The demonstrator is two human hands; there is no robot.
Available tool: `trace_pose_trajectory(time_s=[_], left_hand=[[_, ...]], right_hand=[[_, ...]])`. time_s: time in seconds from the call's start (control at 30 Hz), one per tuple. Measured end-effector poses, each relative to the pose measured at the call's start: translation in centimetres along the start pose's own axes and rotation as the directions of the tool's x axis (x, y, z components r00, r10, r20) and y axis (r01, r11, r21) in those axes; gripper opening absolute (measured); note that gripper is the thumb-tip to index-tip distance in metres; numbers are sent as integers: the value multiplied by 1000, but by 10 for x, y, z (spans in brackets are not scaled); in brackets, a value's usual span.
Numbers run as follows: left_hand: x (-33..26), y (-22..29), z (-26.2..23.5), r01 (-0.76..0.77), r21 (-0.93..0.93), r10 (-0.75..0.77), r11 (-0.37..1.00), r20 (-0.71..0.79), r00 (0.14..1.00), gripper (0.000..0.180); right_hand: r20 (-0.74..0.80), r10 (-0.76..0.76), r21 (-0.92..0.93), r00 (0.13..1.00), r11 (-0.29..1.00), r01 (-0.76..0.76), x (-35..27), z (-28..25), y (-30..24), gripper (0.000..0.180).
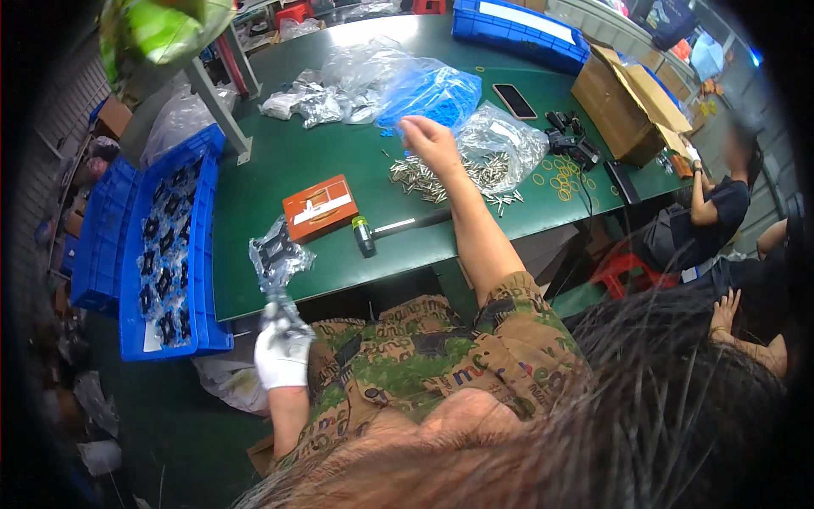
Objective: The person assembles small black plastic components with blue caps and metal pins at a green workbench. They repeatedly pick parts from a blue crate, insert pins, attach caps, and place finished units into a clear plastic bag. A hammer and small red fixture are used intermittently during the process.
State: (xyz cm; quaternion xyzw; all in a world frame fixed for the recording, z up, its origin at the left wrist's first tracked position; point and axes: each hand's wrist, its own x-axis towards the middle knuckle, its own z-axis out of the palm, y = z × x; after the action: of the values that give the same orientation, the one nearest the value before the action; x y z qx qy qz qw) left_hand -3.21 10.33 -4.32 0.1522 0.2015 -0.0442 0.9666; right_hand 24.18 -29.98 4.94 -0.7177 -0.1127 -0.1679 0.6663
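In left gloved fingers (268,349), seemingly: clear packet (291,321).

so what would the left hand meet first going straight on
Likely the bagged black part on the green table, though depth is unclear: the left hand could meet the table itself first.

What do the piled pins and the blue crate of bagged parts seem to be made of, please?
Piled pins: probably metal, shiny, going by their silvery glints; which metal is unclear. Blue crate: likely moulded plastic, faintly glossy, judging by its even colour and broad rim.
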Motion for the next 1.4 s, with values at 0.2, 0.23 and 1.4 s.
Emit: trace_pose_trajectory(time_s=[0.2, 0.23, 1.4], left_hand=[[28, -80, 57, 258, -11, -246, 966, 266, 932, 38], [45, -87, 54, 440, -179, -346, 880, 392, 852, 42], [19, -149, 100, 306, 586, -553, 750, 303, 776, 24]], right_hand=[[-88, -430, -431, 898, 830, 355, -81, -35, -38, 20], [-76, -531, -521, 844, 743, 421, -100, -38, -38, 16], [203, -523, -792, 828, 409, 453, -194, -39, 5, 13]])
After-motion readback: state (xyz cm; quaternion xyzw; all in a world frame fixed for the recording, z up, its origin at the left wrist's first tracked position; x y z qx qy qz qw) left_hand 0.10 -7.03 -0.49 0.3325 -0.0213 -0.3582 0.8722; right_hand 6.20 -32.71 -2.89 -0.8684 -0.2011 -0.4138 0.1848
